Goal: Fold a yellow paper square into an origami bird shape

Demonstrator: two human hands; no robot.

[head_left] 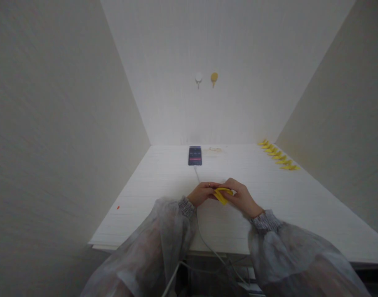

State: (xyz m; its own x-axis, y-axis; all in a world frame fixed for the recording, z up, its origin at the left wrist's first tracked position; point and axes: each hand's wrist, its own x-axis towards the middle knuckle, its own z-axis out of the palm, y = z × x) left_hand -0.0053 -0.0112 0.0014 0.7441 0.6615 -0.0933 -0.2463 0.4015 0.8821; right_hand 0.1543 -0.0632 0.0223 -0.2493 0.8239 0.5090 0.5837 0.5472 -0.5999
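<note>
Between my two hands, above the middle of the white table, is a piece of folded yellow paper (pixel 222 197). My left hand (pixel 204 193) pinches its left edge, and a ring shows on one finger. From the right, my right hand (pixel 240 197) grips the same paper, with the thumb over its near face. The paper's far side is hidden behind the fingers. Several small folded yellow paper pieces (pixel 278 156) stand in a slanting row at the table's right back corner.
A phone (pixel 195 156) with a lit screen lies at the back of the table (pixel 164 177); its white cable (pixel 204 239) runs beneath my hands over the front edge. A white hook (pixel 198 77) and a yellow hook (pixel 214 77) are on the back wall. An orange scrap (pixel 118 207) lies left.
</note>
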